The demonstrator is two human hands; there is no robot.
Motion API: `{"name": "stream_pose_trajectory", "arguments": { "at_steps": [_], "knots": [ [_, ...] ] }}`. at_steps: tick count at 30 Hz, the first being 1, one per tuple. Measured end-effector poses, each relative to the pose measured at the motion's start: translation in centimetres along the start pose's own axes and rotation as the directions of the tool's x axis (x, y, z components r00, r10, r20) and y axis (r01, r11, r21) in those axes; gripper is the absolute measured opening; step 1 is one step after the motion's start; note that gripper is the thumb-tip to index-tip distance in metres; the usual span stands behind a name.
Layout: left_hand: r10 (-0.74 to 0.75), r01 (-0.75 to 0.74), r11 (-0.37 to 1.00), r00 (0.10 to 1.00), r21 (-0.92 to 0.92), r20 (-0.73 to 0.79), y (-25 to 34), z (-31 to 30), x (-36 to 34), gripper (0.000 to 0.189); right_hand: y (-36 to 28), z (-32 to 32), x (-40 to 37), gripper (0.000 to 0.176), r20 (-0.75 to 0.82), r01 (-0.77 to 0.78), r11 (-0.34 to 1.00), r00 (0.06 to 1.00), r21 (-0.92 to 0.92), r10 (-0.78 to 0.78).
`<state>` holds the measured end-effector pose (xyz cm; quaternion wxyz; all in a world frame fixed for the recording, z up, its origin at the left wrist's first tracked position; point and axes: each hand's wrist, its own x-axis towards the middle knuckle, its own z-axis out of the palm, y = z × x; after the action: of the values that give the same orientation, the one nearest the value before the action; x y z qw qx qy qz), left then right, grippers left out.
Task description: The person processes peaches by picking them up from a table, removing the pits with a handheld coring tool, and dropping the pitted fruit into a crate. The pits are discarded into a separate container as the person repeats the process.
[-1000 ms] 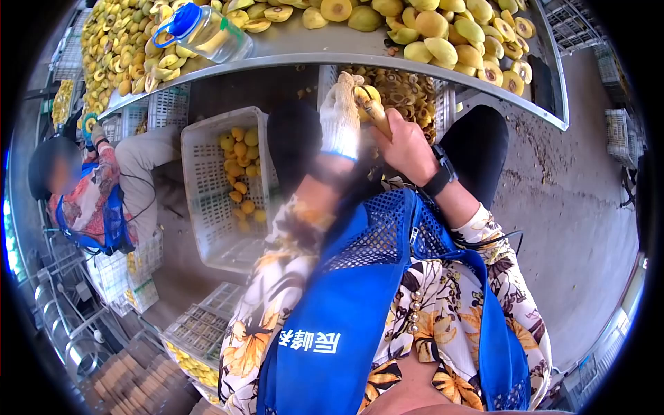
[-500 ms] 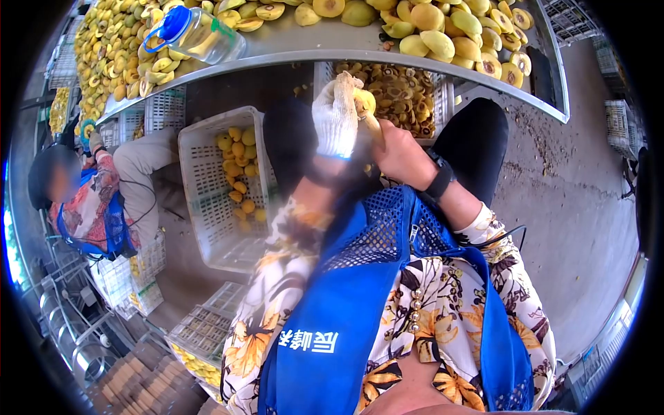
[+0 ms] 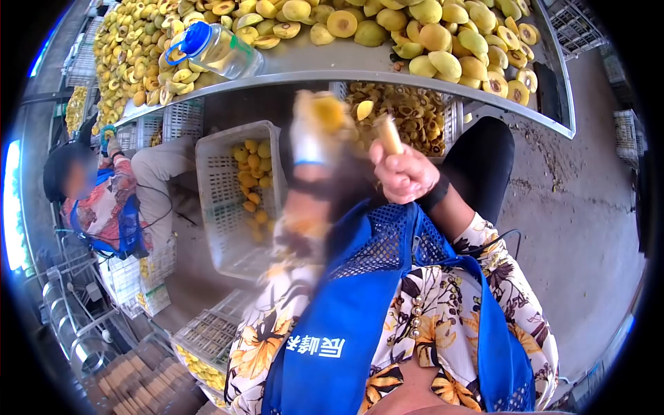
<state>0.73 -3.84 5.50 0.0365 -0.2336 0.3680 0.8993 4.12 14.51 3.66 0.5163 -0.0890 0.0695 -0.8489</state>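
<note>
My left hand (image 3: 304, 135), in a white knit glove and smeared by motion, holds a yellow peach (image 3: 330, 113) near the table's front edge. To its right my bare right hand (image 3: 407, 173), with a dark watch at the wrist, is closed round a short tan wooden handle (image 3: 390, 135) that points up. A blade or working end does not show. Between the hands and a little beyond them, a yellow peach piece (image 3: 364, 110) overlaps the crate of cut, brown-centred pieces (image 3: 422, 124) under the table edge.
Halved peaches (image 3: 436, 38) are heaped on the metal-edged table (image 3: 304, 75), beside a blue-capped water bottle (image 3: 225, 52). A white crate (image 3: 214, 207) with several peaches stands left of my legs. Further left sits a person (image 3: 104, 200) in a blue vest.
My hands have come apart: the left moved leftward with the peach, the right drew back toward me with the wooden handle. A loose peach piece now shows over the far crate.
</note>
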Motion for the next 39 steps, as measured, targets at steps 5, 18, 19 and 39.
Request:
{"name": "stream_pose_trajectory", "arguments": {
  "at_steps": [5,18,19,39],
  "knots": [
    [0.690,-0.151,0.434,0.689,0.888,-0.220,7.8,-8.7,1.1,0.021,-1.7,-2.5,-0.9,0.016,-0.637,-0.338,0.718,0.747,-0.609,-0.189],
    [0.205,-0.249,-0.823,0.709,0.511,0.675,4.1,7.7,18.8,0.027,-0.5,-0.3,-1.3,0.022,-0.426,-0.413,0.173,0.669,-0.894,-0.609],
    [0.172,-0.244,-0.825,0.751,0.510,0.637,3.8,8.2,18.9,0.024,-0.8,0.1,-1.7,0.023,-0.416,-0.433,0.141,0.645,-0.890,-0.641],
    [0.012,-0.008,0.994,0.999,-0.106,0.039,-2.6,2.9,0.0,0.043,-0.9,0.6,3.6,0.036,-0.188,-0.479,-0.084,0.493,-0.874,-0.850]
  ]
}}
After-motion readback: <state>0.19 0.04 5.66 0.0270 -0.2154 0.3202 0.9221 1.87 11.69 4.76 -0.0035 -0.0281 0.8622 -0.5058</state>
